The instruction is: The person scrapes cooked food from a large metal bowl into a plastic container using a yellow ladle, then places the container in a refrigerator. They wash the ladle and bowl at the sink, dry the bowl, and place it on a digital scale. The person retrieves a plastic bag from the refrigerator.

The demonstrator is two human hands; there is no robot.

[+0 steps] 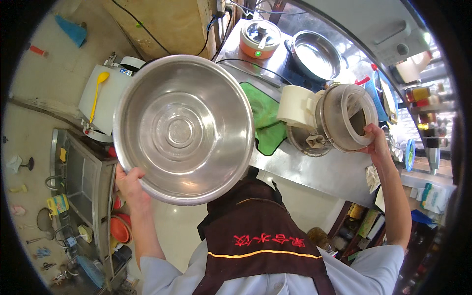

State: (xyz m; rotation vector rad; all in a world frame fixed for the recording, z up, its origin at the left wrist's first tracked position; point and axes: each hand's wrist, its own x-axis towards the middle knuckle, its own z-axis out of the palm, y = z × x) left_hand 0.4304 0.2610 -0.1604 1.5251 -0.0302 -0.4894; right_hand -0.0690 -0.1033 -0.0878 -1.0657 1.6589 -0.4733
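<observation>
My left hand (134,188) grips the lower left rim of a large stainless steel basin (180,92), with its inside turned up towards me. The basin covers part of the counter behind it. On the right, my right hand (377,142) holds the edge of a translucent plastic lid or container (350,138) with a ring-shaped opening. Just left of it is a cream plastic pitcher (297,105). Below the pitcher shows a round metal-rimmed vessel (308,142), partly hidden. A green cloth (260,114) lies between the basin and the pitcher.
A steel counter (295,166) runs before me. Behind stand an orange electric cooker (260,38) with a glass lid and a steel pan (317,55). At left are a yellow spoon (96,96) on a white surface and a steel sink (79,166). Seasoning bottles (420,94) stand at far right.
</observation>
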